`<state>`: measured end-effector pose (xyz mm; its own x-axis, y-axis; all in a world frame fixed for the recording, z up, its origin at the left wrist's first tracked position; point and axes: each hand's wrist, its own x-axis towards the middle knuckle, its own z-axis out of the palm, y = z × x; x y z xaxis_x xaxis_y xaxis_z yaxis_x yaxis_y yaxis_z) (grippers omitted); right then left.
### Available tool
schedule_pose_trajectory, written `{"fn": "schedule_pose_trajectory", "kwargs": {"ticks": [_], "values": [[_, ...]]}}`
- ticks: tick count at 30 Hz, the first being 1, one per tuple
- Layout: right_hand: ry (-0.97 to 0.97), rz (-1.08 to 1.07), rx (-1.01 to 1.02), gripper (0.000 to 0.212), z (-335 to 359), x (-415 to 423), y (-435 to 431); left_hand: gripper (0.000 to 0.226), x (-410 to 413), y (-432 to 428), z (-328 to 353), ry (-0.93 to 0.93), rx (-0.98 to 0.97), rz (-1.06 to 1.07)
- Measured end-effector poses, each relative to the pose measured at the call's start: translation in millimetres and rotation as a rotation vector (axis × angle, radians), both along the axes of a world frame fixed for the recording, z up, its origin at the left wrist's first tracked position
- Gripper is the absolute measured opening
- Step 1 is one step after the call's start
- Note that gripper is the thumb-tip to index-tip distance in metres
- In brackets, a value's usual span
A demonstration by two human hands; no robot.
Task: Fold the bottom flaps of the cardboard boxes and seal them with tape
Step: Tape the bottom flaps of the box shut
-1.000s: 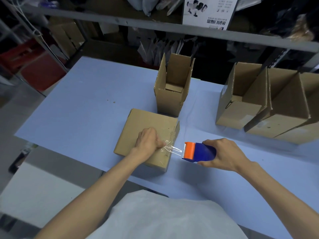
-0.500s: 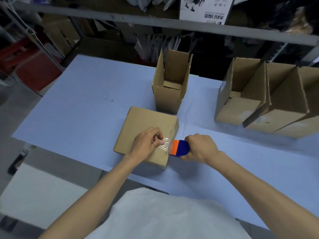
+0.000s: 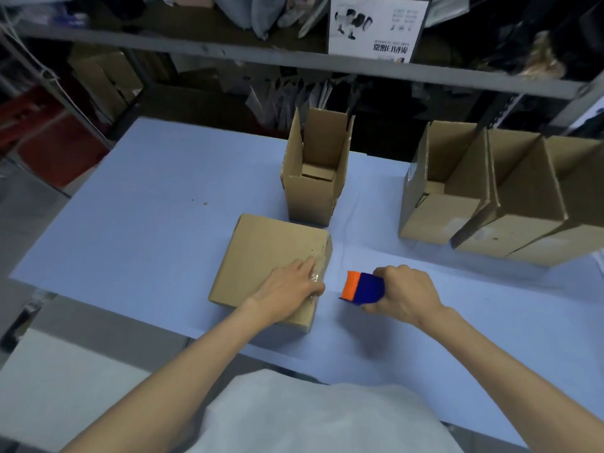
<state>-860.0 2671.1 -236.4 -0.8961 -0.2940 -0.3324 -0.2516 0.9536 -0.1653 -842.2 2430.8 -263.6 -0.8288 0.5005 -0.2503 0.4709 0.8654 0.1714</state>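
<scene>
While there's a white printed box point(image 3: 376, 26) up on the shelf point(image 3: 228, 55) with upside-down writing on it, the characters are too small and blurry for me to read, so no brand to report. None of the cardboard has readable print either.

The box being worked on point(image 3: 271, 263) lies flap-side up on the light blue counter point(image 3: 130, 223), near the front edge. The left hand point(image 3: 287, 289) is flat on it, fingers point(image 3: 310, 266) stretched out and pressed down on the clear tape point(image 3: 318, 279) at the box's right edge. The right hand point(image 3: 405, 292) is just beside the box, fingers wrapped tight around the blue and orange tape dispenser point(image 3: 361, 287), which sits clear of the cardboard with a gap of counter showing between them.

Behind it stands a tall open box point(image 3: 313, 191), and off to the right a row of open boxes point(image 3: 490, 204) leaning together.

Versus half a second ago: the dispenser was right up against the box edge, now it's pulled off to the right. The left hand was pinching at the tape, now it's flattened out.
</scene>
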Motion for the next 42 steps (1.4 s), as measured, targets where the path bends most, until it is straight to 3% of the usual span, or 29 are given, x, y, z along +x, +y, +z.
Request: {"fn": "schedule_pose_trajectory", "kwargs": {"ticks": [2, 4, 9, 12, 15, 22, 25, 33, 38, 42], "values": [[0.006, -0.045, -0.072, 0.044, 7, -1, 5, 0.015, -1, 4, 4, 0.027, -0.044, -0.038], [0.034, -0.076, -0.174, 0.050, 16, -2, 8, 0.009, -1, 6, 7, -0.061, 0.041, 0.081], [0.160, -0.051, -0.559, 0.067, 40, 4, 17, 0.024, -5, 16, 26, -0.321, 0.892, 0.763], [0.181, 0.015, -0.676, 0.074, 51, 7, 15, 0.029, -9, 27, 49, -0.602, 1.200, 0.863], [0.200, 0.053, -0.700, 0.076, 57, 6, 9, 0.031, -8, 30, 65, -0.666, 1.363, 0.883], [0.223, 0.100, -0.687, 0.078, 62, 3, 4, 0.011, -11, 28, 80, -0.443, 1.228, 0.907], [0.247, 0.122, -0.630, 0.078, 61, 1, 3, 0.008, -12, 23, 80, -0.290, 1.060, 0.910], [0.195, 0.154, -0.500, 0.075, 52, 0, 9, 0.018, -21, 6, 61, -0.143, 0.716, 0.951], [0.182, 0.121, -0.470, 0.073, 51, 6, 23, 0.022, -26, -2, 47, -0.191, 0.651, 0.976], [0.177, 0.097, -0.412, 0.069, 44, 10, 25, 0.022, -22, -6, 40, -0.089, 0.587, 1.019]]}}
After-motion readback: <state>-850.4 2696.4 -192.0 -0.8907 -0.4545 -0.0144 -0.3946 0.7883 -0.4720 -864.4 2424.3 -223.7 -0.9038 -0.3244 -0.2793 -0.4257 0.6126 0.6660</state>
